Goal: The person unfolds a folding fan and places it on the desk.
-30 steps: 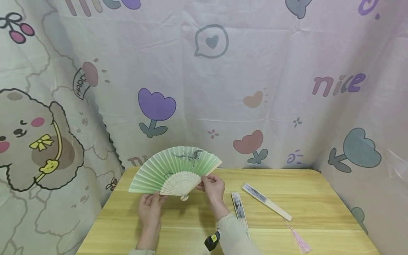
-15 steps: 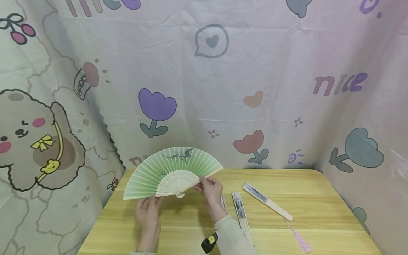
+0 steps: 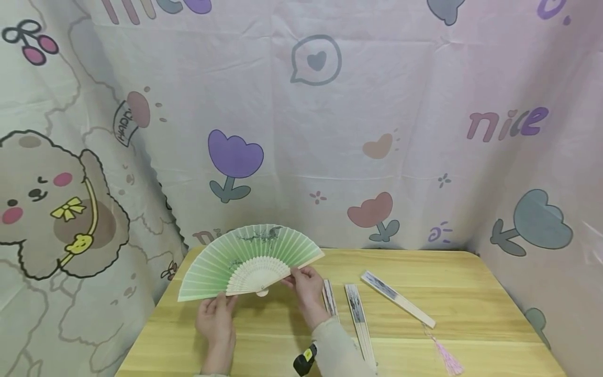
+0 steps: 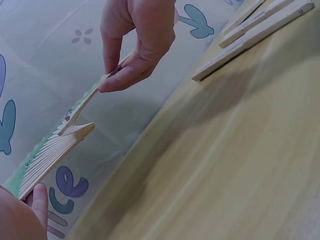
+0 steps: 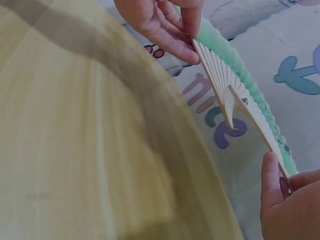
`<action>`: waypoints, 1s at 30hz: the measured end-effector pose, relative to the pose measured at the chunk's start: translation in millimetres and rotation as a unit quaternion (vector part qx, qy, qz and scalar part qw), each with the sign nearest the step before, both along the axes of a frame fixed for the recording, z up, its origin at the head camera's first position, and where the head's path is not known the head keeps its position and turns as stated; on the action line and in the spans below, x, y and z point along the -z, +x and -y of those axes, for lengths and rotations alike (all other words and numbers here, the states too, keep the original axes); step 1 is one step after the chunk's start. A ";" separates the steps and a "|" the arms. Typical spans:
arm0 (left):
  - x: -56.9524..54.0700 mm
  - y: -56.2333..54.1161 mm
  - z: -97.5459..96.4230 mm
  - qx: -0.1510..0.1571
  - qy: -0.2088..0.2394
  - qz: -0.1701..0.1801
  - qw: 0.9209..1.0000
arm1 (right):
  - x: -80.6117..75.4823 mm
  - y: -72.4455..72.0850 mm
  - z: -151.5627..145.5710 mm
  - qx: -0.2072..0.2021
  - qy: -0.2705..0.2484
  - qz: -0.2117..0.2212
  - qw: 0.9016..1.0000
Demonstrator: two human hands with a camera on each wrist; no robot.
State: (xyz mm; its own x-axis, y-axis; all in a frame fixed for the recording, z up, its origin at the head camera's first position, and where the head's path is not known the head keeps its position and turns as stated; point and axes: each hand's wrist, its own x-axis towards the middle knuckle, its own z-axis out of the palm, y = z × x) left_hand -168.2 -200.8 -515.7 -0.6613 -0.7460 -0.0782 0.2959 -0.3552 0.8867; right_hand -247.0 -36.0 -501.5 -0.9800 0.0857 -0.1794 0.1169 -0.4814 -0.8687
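A green folding fan [image 3: 254, 256] with pale ribs and a dark branch print is spread wide above the table, its pivot toward the person. By its left outer rib, the left hand [image 3: 215, 317] pinches it between thumb and fingers. The right hand [image 3: 306, 290] pinches the opposite outer rib. In the left wrist view the ribs of the fan [image 4: 50, 155] appear edge-on, with the right hand [image 4: 140, 37] at the upper end. The right wrist view has the left hand [image 5: 165, 25] at the fan's far rib and the right hand [image 5: 290, 205] at the near one.
Right of the hands, a folded fan [image 3: 360, 324] and another with a pink tassel [image 3: 445, 356] lie on the wooden table [image 3: 264, 340]. A third folded fan [image 3: 331, 298] is partly hidden by the right arm. Printed cloth [image 3: 301, 131] hangs behind the table.
The fan has turned and opened wider, its left edge dropping lower. Both hands have shifted slightly left and down with it. The folded fan beside the right arm has come into view.
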 end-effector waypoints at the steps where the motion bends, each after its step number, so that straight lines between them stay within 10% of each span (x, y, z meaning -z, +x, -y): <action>1: 1.0 0.5 0.9 -0.001 0.002 0.003 1.000 | 2.1 -0.3 1.2 0.000 0.002 0.002 1.000; 30: 35.5 6.0 33.8 0.000 0.022 0.106 0.994 | 33.0 -8.1 31.8 -0.052 0.061 0.052 0.995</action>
State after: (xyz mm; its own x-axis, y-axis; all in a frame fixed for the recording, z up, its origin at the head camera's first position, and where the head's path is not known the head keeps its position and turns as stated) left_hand -162.2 -234.6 -551.1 -0.6259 -0.7394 -0.2482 0.1048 -0.3951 0.9127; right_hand -255.2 -67.9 -534.5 -0.9614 0.0121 -0.2748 0.2529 -0.3541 -0.9004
